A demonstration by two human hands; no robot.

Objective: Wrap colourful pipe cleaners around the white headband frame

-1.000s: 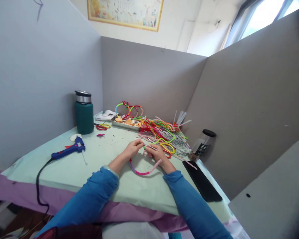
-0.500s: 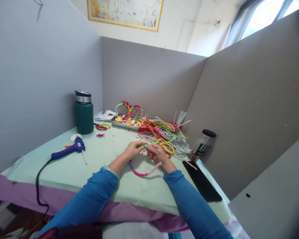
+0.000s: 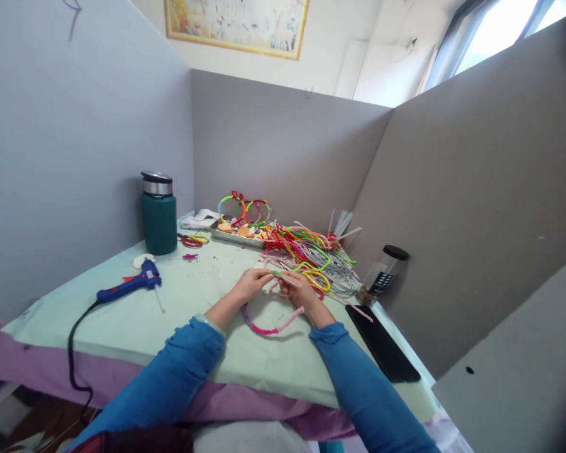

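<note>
Low over the table my left hand point(image 3: 253, 284) and my right hand point(image 3: 300, 292) meet, fingers closed in pinches. Between the fingertips runs a partly wrapped hoop; its purple, magenta and pink fuzzy section point(image 3: 265, 331) curves below my hands toward me. Where the left fingertips grip it, a green pipe cleaner point(image 3: 277, 274) shows at the hoop's top. A thin pale grey strand lies along my right fingers, which are closed around the hoop's bare end or the pipe cleaner; which one is hidden. Just behind lies a heap of coloured pipe cleaners point(image 3: 306, 242).
A blue glue gun point(image 3: 129, 283) with its cord lies left, near a green bottle point(image 3: 159, 217) and scissors point(image 3: 193, 240). Behind stands a metal tray point(image 3: 238, 236) with finished-looking hoops. A black phone-like slab point(image 3: 382, 343) and a clear jar point(image 3: 384, 274) are right.
The thin strand by my right fingers has shifted slightly and my fingertips have moved a little around the green pipe cleaner. The hoop has barely moved.
</note>
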